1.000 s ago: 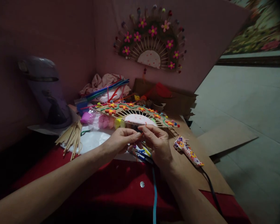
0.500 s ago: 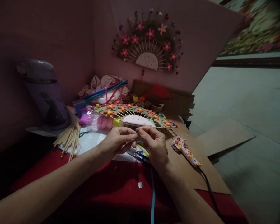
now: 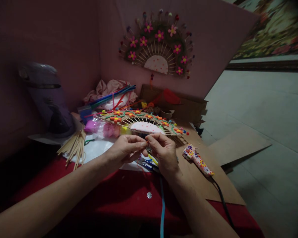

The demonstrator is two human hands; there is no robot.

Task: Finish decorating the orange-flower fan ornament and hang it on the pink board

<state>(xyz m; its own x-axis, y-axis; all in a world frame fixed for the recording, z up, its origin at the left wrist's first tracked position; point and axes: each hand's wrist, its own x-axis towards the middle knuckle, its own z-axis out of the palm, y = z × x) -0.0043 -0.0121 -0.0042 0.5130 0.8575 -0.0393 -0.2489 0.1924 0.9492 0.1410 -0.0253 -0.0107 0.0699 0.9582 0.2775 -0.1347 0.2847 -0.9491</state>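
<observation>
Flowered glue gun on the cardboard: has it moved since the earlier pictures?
No. The glue gun lies at the same spot and angle on the cardboard; the whole view shifted slightly.

A left wall point(image 3: 64, 33) and a back wall point(image 3: 213, 33), both dusky pink, are joined along a vertical line. The back wall is bounded at the right by a slanting edge. Beyond it, pale tiles point(image 3: 263, 109) are crossed by thin joints; whether floor or wall is covered by them cannot be told. Above, a picture point(image 3: 270, 39) in greens and reds is bordered by a dark frame point(image 3: 263, 66). The red-covered bench point(image 3: 101, 198) is dimly lit, its left end sunk in shadow.
</observation>
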